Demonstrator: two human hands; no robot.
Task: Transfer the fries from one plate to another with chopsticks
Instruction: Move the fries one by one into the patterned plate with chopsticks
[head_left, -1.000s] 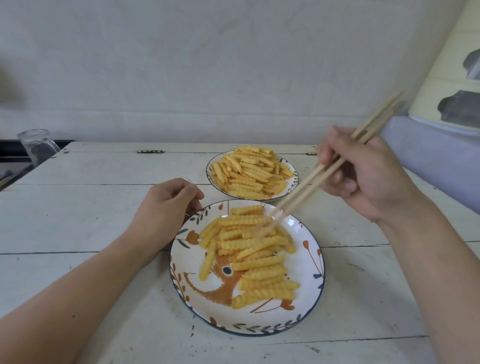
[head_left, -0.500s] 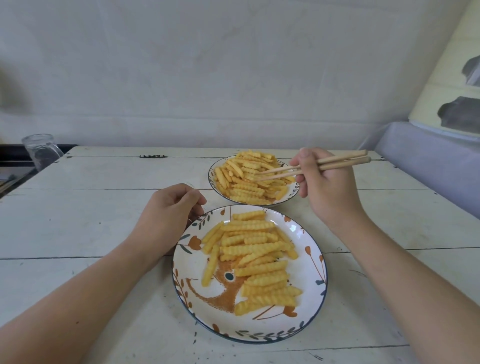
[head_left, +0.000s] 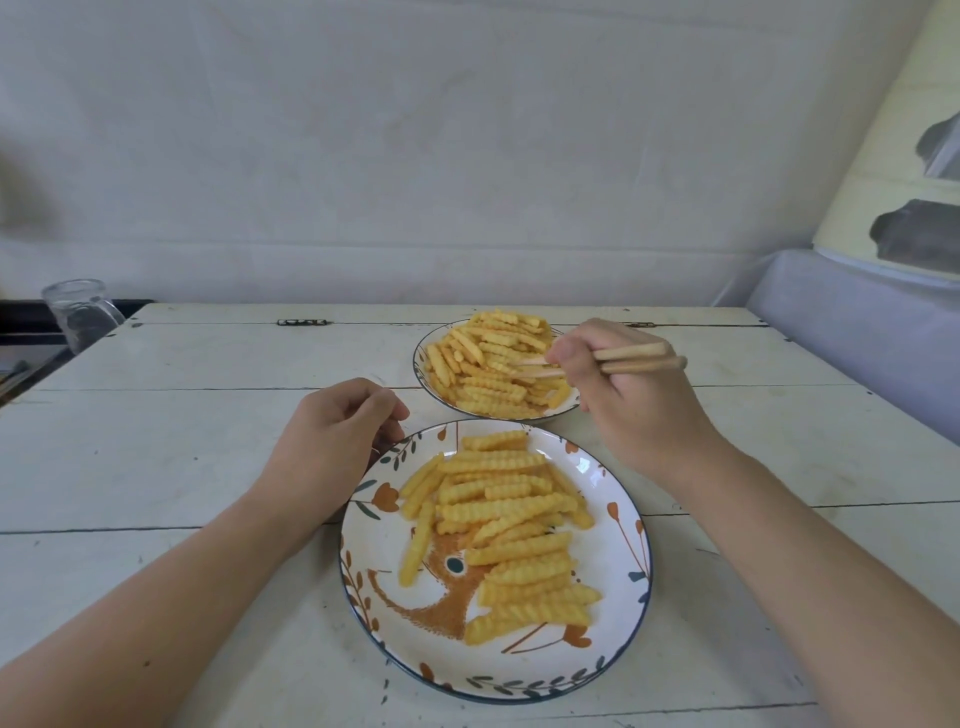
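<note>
The right hand (head_left: 634, 395) is gripping the chopsticks (head_left: 631, 358), tips lying among crinkle-cut fries (head_left: 493, 364) heaped on the far plate (head_left: 418, 364). Many fries are lying on the fox-patterned plate (head_left: 636, 525), just nearer. The left hand (head_left: 332, 441), fingers loosely curled, is touching its rim. I judge the transfer roughly midway.

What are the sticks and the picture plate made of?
The chopsticks look like plain wood or bamboo: pale tan, matte. The near plate looks like glazed ceramic: glossy white, with painted leaves and a dark rim.
</note>
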